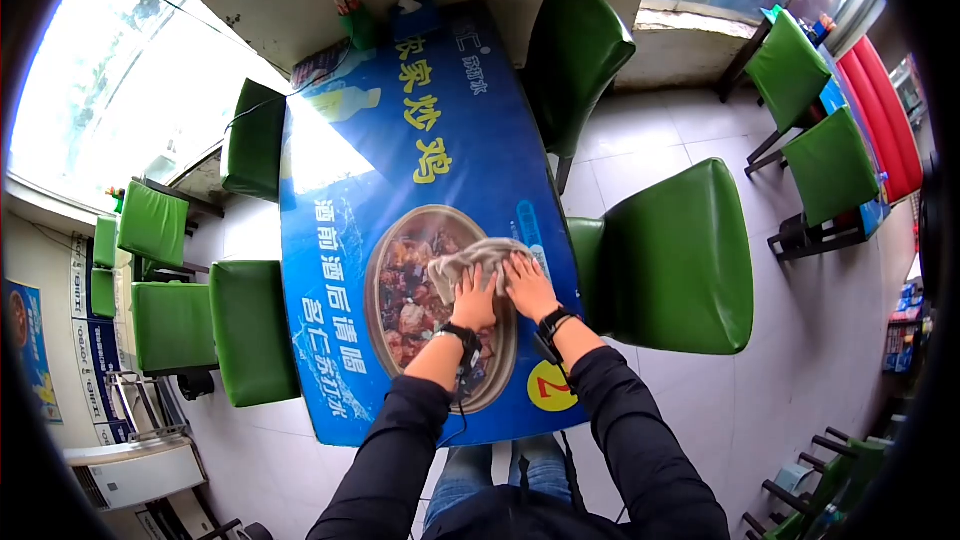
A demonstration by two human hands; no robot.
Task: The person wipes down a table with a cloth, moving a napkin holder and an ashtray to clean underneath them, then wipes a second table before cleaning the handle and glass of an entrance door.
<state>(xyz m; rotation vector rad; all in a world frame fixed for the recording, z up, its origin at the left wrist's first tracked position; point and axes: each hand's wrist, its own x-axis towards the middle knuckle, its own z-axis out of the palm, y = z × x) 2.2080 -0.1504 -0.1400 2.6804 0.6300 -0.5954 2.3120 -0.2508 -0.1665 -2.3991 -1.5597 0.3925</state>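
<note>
A bunched grey-beige cloth lies on the blue printed tabletop, over the upper right part of a printed bowl of food. My left hand grips the cloth from the near side and presses it down, fingers pointing away from me. Close beside it, my right hand holds the cloth's right end against the table. The fingertips partly sink into the folds. Each wrist wears a black band, and a thin dark cord hangs near the left one.
Green chairs stand along the table's right side, with more green chairs at its left. A green holder with sticks and a dark blue box sit at the far end by the wall.
</note>
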